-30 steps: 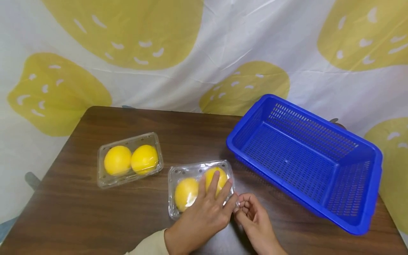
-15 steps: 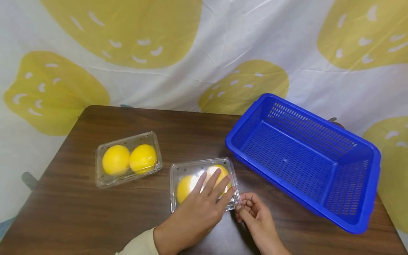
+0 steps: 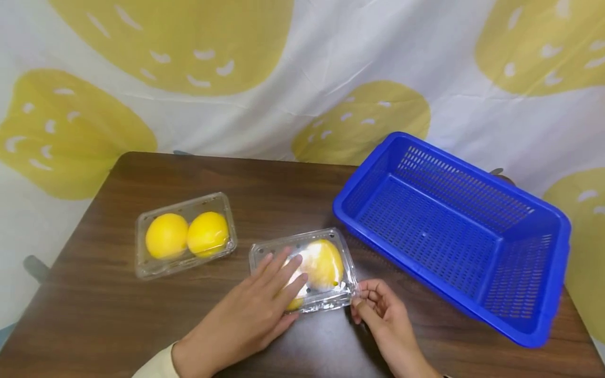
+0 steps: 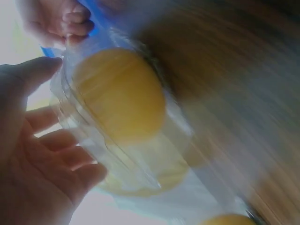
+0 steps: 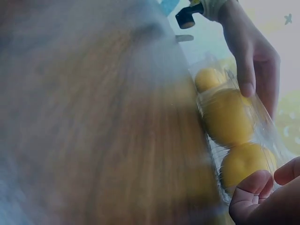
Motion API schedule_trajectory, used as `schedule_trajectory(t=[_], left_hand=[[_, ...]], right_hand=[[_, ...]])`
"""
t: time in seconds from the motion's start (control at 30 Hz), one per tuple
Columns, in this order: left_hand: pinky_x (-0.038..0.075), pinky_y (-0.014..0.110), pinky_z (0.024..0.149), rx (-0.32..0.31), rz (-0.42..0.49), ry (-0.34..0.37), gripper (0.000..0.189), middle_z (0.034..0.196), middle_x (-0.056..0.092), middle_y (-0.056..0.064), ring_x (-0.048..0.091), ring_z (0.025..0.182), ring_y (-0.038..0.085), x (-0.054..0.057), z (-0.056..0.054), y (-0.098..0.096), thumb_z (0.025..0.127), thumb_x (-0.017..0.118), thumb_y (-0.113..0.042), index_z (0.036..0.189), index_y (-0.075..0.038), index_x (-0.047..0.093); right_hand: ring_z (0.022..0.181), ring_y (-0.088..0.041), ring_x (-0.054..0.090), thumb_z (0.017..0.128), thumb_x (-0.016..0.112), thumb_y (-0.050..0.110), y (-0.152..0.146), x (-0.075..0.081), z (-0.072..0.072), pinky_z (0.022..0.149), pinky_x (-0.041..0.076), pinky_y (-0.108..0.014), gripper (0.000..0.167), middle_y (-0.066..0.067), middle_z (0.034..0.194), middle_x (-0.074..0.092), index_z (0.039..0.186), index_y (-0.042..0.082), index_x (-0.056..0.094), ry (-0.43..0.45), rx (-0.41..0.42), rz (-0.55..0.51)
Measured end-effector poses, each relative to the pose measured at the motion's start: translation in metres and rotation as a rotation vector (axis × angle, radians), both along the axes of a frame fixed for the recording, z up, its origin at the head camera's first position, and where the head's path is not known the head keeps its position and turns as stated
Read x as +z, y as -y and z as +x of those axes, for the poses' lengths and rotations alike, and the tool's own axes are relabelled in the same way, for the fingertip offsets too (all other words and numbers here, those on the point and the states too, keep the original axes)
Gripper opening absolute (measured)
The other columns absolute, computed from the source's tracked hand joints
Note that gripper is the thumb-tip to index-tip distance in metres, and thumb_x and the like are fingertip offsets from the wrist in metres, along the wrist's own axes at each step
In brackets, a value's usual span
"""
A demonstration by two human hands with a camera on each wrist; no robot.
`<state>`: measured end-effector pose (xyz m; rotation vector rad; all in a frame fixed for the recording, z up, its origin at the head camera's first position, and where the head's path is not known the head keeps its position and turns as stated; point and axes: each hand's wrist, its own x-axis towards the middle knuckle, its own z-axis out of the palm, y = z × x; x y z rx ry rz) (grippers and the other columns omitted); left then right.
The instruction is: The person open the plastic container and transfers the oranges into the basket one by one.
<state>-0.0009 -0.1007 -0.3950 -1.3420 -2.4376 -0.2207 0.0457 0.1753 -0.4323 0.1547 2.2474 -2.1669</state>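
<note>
A clear plastic clamshell box [image 3: 326,303] with two round yellow fruits [image 3: 327,265] lies near the front of the table. My left hand [image 3: 246,310] rests on its lid with straight, spread fingers, hiding most of the left fruit. At the box's front right corner my right hand [image 3: 385,320] pinches the plastic edge between thumb and curled fingers. In the left wrist view the left hand [image 4: 42,159] lies along the box's side, thumb apart from the fingers. The right wrist view shows the right hand [image 5: 269,201] at the box's near end.
A second clear box [image 3: 158,271] holding two yellow fruits [image 3: 166,236] sits to the left. On the right stands a blue perforated basket [image 3: 439,294] with nothing inside. A fruit-printed cloth [image 3: 227,126] hangs behind the brown table [image 3: 94,315].
My left hand has slid leftward across the lid, uncovering the right fruit. The right hand keeps its pinch at the corner. The view has shifted slightly.
</note>
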Motion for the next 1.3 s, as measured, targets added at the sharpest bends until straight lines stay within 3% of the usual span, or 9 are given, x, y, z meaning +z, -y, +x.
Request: schedule_trajectory(t=[0.13, 0.4, 0.67, 0.83, 1.03, 1.3], left_hand=[[0.042, 0.058, 0.127, -0.013, 0.021, 0.049, 0.061, 0.162, 0.051, 0.027, 0.043, 0.156, 0.048, 0.001, -0.001, 0.012, 0.101, 0.077, -0.035, 0.149, -0.002, 0.060], [0.040, 0.068, 0.125, 0.045, -0.030, 0.107, 0.070, 0.171, 0.041, 0.025, 0.036, 0.160, 0.049, 0.004, 0.002, 0.030, 0.097, 0.082, -0.040, 0.155, -0.007, 0.058], [0.041, 0.073, 0.121, 0.056, -0.022, 0.129, 0.075, 0.175, 0.037, 0.023, 0.033, 0.160, 0.051, 0.001, 0.004, 0.032, 0.098, 0.081, -0.039, 0.161, -0.008, 0.053], [0.041, 0.074, 0.121, 0.058, -0.025, 0.120, 0.071, 0.175, 0.037, 0.022, 0.032, 0.160, 0.054, 0.001, 0.004, 0.034, 0.100, 0.077, -0.040, 0.160, -0.009, 0.055], [0.043, 0.071, 0.120, 0.049, -0.024, 0.104, 0.072, 0.173, 0.040, 0.022, 0.035, 0.158, 0.054, 0.000, 0.003, 0.035, 0.099, 0.080, -0.040, 0.158, -0.007, 0.057], [0.043, 0.070, 0.121, 0.049, -0.021, 0.101, 0.077, 0.173, 0.041, 0.022, 0.036, 0.158, 0.054, 0.001, 0.003, 0.033, 0.094, 0.086, -0.040, 0.158, -0.007, 0.058]], right_hand=[[0.080, -0.017, 0.066, 0.099, 0.064, -0.011, -0.001, 0.001, -0.001, 0.071, 0.062, -0.025, 0.021, -0.012, 0.100, 0.069, 0.119, -0.013, 0.060, 0.002, -0.005, -0.002], [0.081, -0.017, 0.067, 0.100, 0.063, -0.011, -0.001, 0.000, -0.002, 0.072, 0.063, -0.025, 0.021, -0.012, 0.101, 0.069, 0.121, -0.014, 0.059, 0.018, -0.025, -0.025], [0.076, -0.020, 0.074, 0.098, 0.066, -0.013, 0.009, -0.003, 0.004, 0.067, 0.067, -0.030, 0.019, -0.015, 0.092, 0.076, 0.115, -0.011, 0.057, 0.080, -0.036, -0.247], [0.075, -0.020, 0.078, 0.102, 0.069, -0.004, 0.019, -0.004, 0.008, 0.064, 0.068, -0.031, 0.012, -0.019, 0.094, 0.080, 0.108, -0.012, 0.063, 0.127, 0.074, -0.297], [0.076, -0.018, 0.079, 0.105, 0.069, 0.004, 0.035, -0.004, 0.010, 0.061, 0.067, -0.029, 0.032, -0.017, 0.104, 0.083, 0.116, -0.026, 0.062, 0.195, 0.220, -0.323], [0.075, -0.017, 0.079, 0.106, 0.072, 0.011, 0.062, -0.003, 0.010, 0.057, 0.064, -0.026, 0.039, -0.026, 0.112, 0.080, 0.122, -0.024, 0.066, 0.290, 0.267, -0.339]])
